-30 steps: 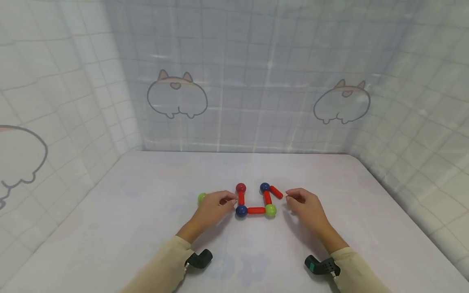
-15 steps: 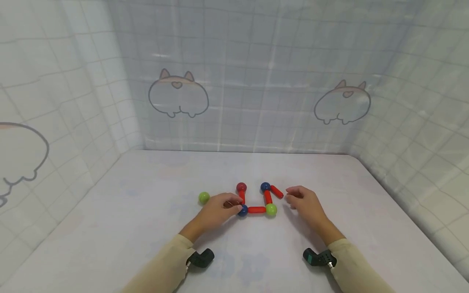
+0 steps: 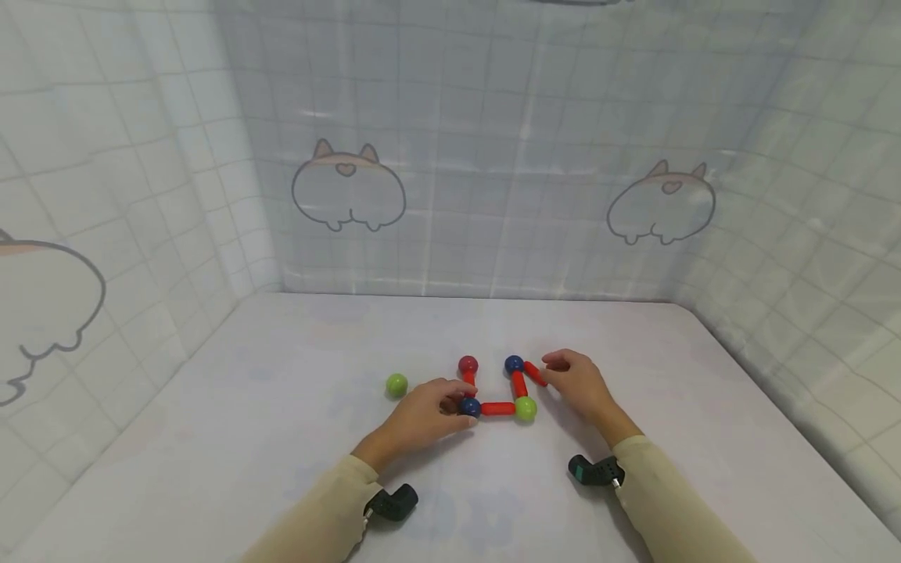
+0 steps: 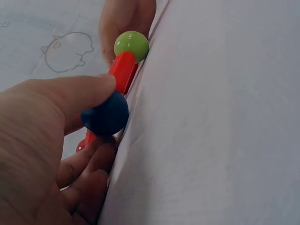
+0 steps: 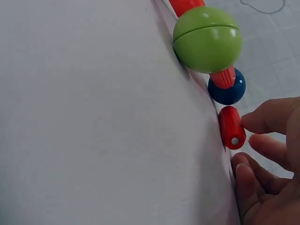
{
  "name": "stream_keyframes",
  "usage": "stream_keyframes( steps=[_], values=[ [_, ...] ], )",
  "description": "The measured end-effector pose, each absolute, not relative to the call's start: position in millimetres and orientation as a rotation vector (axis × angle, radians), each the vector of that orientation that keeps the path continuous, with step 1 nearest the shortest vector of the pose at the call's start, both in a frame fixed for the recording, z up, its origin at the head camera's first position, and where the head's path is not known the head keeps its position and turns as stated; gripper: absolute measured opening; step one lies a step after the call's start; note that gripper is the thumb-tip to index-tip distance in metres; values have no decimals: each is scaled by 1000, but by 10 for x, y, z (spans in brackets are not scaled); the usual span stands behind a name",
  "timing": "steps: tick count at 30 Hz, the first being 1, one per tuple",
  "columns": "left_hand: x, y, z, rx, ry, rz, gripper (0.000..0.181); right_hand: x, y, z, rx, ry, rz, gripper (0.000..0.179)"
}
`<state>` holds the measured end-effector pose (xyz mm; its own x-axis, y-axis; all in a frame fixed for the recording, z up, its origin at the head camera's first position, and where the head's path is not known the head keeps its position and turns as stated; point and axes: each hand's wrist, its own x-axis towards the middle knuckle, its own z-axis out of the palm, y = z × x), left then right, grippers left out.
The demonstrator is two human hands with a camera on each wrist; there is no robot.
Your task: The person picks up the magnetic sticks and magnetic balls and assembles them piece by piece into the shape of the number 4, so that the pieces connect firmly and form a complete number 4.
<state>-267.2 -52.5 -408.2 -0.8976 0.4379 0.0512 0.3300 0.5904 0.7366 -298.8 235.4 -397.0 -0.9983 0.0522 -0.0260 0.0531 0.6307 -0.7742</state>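
In the head view, red rods and coloured balls form a three-sided frame. My left hand (image 3: 425, 410) holds the near-left blue ball (image 4: 107, 115) between thumb and fingers. From that ball one red rod (image 3: 497, 409) runs to a green ball (image 3: 525, 409), and another runs back to a red ball (image 3: 468, 365). A further rod (image 3: 519, 384) joins the green ball to the far blue ball (image 3: 515, 364). A slanted red rod (image 5: 232, 127) extends from the far blue ball. Beside its free end is my right hand (image 3: 579, 383), fingers loosely bent, a fingertip at its side; contact is unclear.
A loose green ball (image 3: 396, 385) lies to the left of the frame, behind my left hand. The white table (image 3: 317, 336) is bounded by a tiled-pattern curtain (image 3: 479, 195) at the back and sides.
My left hand has moved right, from beside the frame onto the near-left blue ball, uncovering the loose green ball. My right hand has moved left and slightly back, up to the slanted rod.
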Motion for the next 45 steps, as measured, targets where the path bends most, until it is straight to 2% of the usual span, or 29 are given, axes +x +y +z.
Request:
stream_keyframes(
  steps=[9, 19, 24, 37, 45],
  values=[
    [-2669, -527, -4062, 619, 2690, 1218, 46, -3049, 2280, -3923, 107, 2848, -1225, 33],
    [-2653, -544, -4052, 614, 2708, 1216, 45, -3019, 2220, -3913, 9, 2899, -1060, 29],
    [-2660, -547, -4055, 614, 2717, 1218, 44, -2959, 2239, -3918, 12, 2902, -1026, 34],
    [-2670, -555, -4036, 586, 2724, 1201, 43, -2809, 2314, -3907, 15, 2828, -1213, 45],
    [-2676, -538, -4036, 603, 2719, 1204, 44, -2611, 2372, -3878, 38, 2752, -1364, 40]
  ],
)
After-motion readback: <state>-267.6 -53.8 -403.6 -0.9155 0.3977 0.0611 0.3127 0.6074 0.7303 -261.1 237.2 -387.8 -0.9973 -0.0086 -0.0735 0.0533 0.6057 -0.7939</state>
